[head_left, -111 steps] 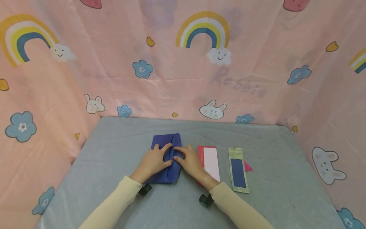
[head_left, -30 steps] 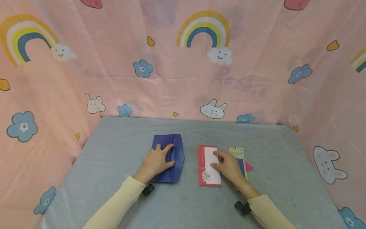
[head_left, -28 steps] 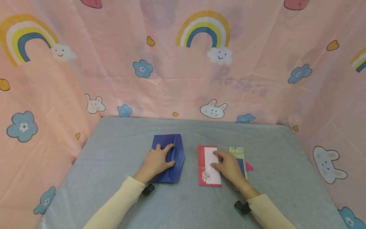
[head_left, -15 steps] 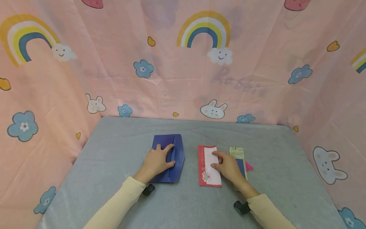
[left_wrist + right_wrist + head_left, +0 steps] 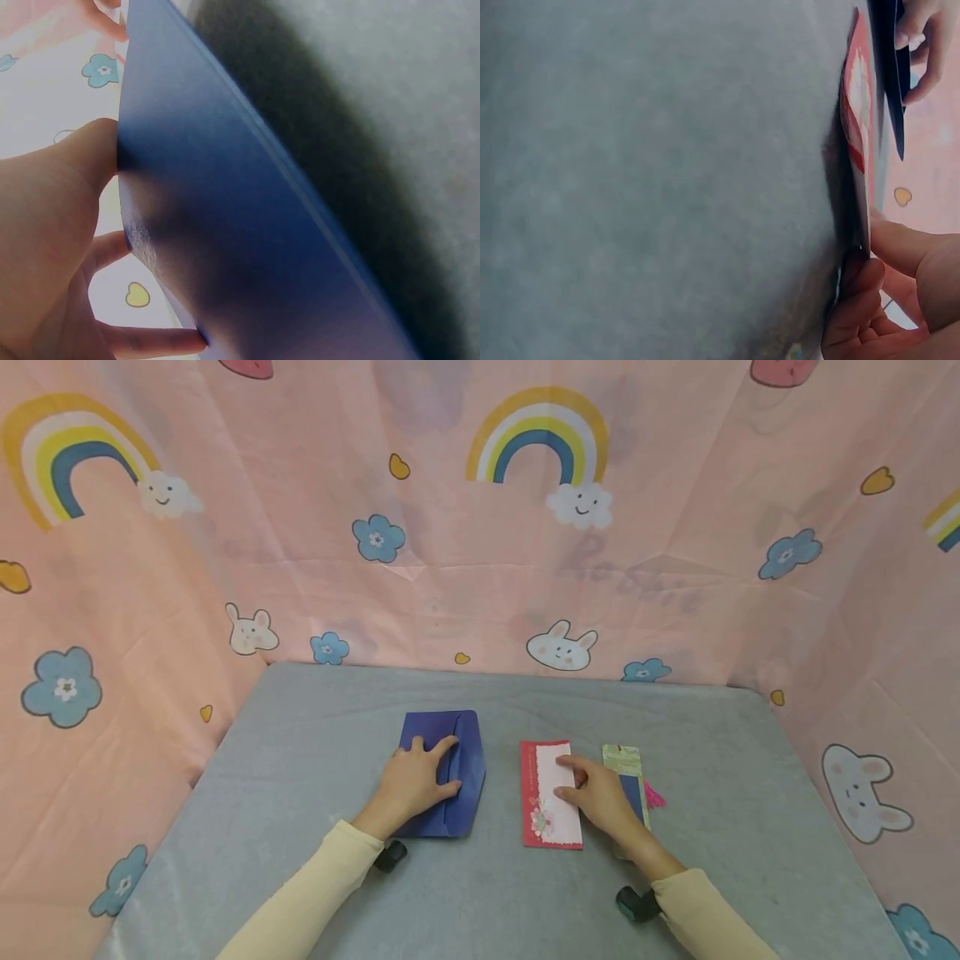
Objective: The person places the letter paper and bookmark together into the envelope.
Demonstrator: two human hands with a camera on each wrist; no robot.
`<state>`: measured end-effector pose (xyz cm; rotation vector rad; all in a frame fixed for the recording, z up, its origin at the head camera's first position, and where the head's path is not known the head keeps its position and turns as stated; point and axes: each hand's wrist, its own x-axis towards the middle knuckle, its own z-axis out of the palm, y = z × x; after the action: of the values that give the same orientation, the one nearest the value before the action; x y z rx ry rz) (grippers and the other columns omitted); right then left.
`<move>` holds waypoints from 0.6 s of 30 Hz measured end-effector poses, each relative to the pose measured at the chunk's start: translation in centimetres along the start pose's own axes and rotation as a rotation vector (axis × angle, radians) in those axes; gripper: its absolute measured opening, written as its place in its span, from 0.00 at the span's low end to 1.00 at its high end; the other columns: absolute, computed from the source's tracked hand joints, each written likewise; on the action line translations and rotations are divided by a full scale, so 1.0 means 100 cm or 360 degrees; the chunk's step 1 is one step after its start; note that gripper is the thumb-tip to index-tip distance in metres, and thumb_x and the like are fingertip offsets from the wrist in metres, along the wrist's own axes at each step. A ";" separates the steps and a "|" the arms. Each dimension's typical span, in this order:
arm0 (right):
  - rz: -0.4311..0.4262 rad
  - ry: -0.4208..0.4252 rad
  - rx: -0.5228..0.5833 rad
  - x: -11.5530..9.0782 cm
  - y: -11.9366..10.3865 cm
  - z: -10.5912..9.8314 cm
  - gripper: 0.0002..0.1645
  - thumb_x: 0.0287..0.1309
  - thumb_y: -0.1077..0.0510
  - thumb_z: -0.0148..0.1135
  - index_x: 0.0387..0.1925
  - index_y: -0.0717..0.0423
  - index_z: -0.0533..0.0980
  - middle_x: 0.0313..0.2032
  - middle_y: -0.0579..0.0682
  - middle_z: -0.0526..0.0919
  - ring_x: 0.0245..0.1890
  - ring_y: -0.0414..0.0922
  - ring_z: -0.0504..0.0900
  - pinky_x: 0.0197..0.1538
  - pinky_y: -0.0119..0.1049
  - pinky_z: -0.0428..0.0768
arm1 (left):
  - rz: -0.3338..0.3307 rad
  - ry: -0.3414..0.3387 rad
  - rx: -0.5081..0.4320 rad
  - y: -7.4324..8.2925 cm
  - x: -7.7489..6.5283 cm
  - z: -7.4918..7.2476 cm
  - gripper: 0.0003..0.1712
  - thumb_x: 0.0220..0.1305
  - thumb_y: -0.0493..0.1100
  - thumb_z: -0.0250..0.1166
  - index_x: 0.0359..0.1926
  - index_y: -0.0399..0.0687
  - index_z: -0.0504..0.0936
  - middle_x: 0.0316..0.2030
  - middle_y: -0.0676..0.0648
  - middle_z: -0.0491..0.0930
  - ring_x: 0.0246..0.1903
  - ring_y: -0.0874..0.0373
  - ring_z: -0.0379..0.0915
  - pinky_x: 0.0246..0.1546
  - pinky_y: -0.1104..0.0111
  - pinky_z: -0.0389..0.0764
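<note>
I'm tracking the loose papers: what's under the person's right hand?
The right hand pinches the red card by its edge. A green bookmark lies partly under the hand; its top and pink tassel show, but most of its lower part is covered.

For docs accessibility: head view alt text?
A person's right hand pinches a red-and-pink card on a grey table; the left hand rests on a blue envelope. The right hand partly hides a green-and-blue card with a pink tassel.

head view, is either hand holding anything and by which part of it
The right hand pinches the red and white card by its right edge. The left hand rests on the blue envelope without gripping it.
</note>
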<state>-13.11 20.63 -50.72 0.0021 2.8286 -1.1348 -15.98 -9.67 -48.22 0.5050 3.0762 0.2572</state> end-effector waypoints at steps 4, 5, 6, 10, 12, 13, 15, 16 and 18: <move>-0.0026 -0.0015 0.0019 0.000 -0.001 -0.003 0.30 0.56 0.60 0.71 0.61 0.56 0.76 0.28 0.51 0.71 0.24 0.41 0.67 0.26 0.29 0.64 | -0.0005 0.0003 0.0006 0.000 0.000 0.001 0.42 0.55 0.66 0.69 0.69 0.64 0.69 0.42 0.33 0.78 0.18 0.51 0.63 0.23 0.60 0.73; -0.0025 -0.0016 0.0019 0.000 -0.001 -0.004 0.30 0.56 0.60 0.71 0.61 0.56 0.76 0.29 0.51 0.71 0.24 0.41 0.67 0.26 0.29 0.65 | -0.0006 0.0001 0.0009 0.000 0.000 0.001 0.42 0.55 0.66 0.69 0.69 0.64 0.69 0.42 0.33 0.78 0.18 0.51 0.63 0.23 0.60 0.73; -0.0028 -0.0017 0.0020 0.001 -0.001 -0.005 0.29 0.56 0.60 0.70 0.61 0.56 0.76 0.29 0.51 0.72 0.24 0.41 0.67 0.26 0.29 0.65 | -0.0007 0.0001 0.0010 0.000 0.001 0.001 0.42 0.55 0.66 0.69 0.69 0.64 0.69 0.42 0.33 0.78 0.18 0.51 0.63 0.23 0.60 0.73; -0.0025 -0.0009 0.0042 0.002 -0.003 -0.009 0.28 0.57 0.61 0.69 0.60 0.55 0.77 0.31 0.52 0.73 0.26 0.42 0.68 0.28 0.29 0.67 | -0.0005 0.0000 0.0016 -0.001 0.001 0.002 0.42 0.55 0.66 0.68 0.69 0.64 0.69 0.42 0.33 0.78 0.18 0.51 0.63 0.24 0.60 0.72; -0.0032 -0.0009 0.0049 0.002 -0.005 -0.011 0.27 0.58 0.61 0.69 0.61 0.56 0.77 0.31 0.52 0.73 0.27 0.43 0.68 0.28 0.30 0.67 | -0.0001 0.0004 0.0013 -0.001 0.000 0.002 0.42 0.55 0.66 0.69 0.69 0.64 0.69 0.42 0.33 0.78 0.18 0.51 0.63 0.24 0.60 0.72; -0.0035 -0.0008 0.0056 0.002 -0.006 -0.012 0.27 0.58 0.61 0.68 0.60 0.56 0.77 0.31 0.52 0.73 0.27 0.43 0.68 0.28 0.30 0.66 | 0.0001 0.0005 0.0013 -0.001 0.000 0.002 0.42 0.55 0.66 0.69 0.69 0.64 0.69 0.42 0.33 0.78 0.18 0.51 0.63 0.24 0.61 0.72; -0.0042 -0.0009 0.0069 0.002 -0.007 -0.015 0.27 0.58 0.61 0.68 0.60 0.56 0.77 0.31 0.52 0.72 0.27 0.42 0.68 0.28 0.30 0.66 | 0.0004 0.0008 0.0010 -0.001 0.000 0.002 0.42 0.55 0.66 0.69 0.69 0.64 0.69 0.42 0.33 0.78 0.18 0.51 0.63 0.24 0.61 0.72; -0.0049 -0.0010 0.0078 0.002 -0.008 -0.016 0.27 0.58 0.62 0.68 0.60 0.56 0.77 0.31 0.51 0.72 0.27 0.42 0.67 0.28 0.30 0.66 | 0.0006 0.0011 0.0009 -0.001 0.000 0.002 0.42 0.55 0.66 0.69 0.69 0.63 0.69 0.42 0.33 0.78 0.18 0.51 0.63 0.23 0.61 0.71; -0.0065 -0.0011 0.0101 0.002 -0.010 -0.017 0.27 0.58 0.62 0.68 0.60 0.57 0.77 0.30 0.51 0.71 0.26 0.42 0.66 0.28 0.29 0.66 | 0.0005 0.0011 0.0010 -0.001 0.000 0.002 0.42 0.55 0.66 0.69 0.69 0.64 0.69 0.42 0.33 0.78 0.18 0.52 0.63 0.23 0.61 0.71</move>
<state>-13.46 21.06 -48.77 -0.0554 2.7979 -1.2297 -16.01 -9.76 -48.42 0.5107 3.0838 0.2501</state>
